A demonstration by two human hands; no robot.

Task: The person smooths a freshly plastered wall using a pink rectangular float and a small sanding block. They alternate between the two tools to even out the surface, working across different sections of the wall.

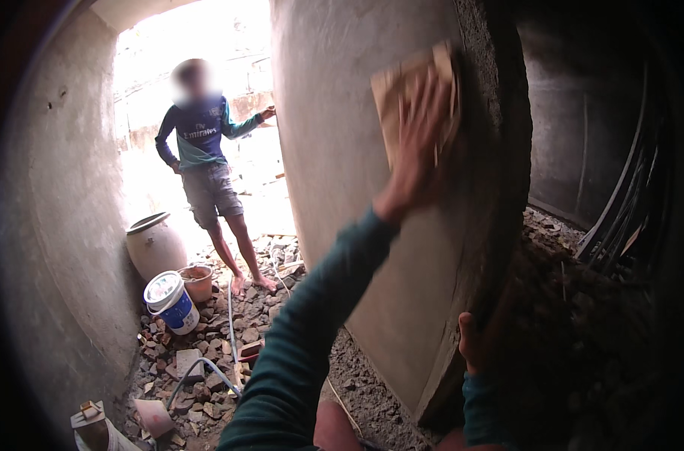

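My left hand (pixel 421 128) is raised high against the grey plastered wall (pixel 357 188), its fingers spread over a flat tan board-like piece (pixel 391 98). This piece lies flat against the wall near its rough vertical edge; motion blur hides its exact kind. Lower down, my right hand (pixel 473 342) is beside the wall's end, thumb pointing up. Its other fingers are lost in the dark.
A person (pixel 201 135) stands in the bright doorway, one hand at the wall's far edge. Broken stones (pixel 206 398) cover the floor, with a hose (pixel 231 316) across them. A large jar (pixel 155 244), a white-and-blue bucket (pixel 172 304) and a brown bucket (pixel 197 283) stand left.
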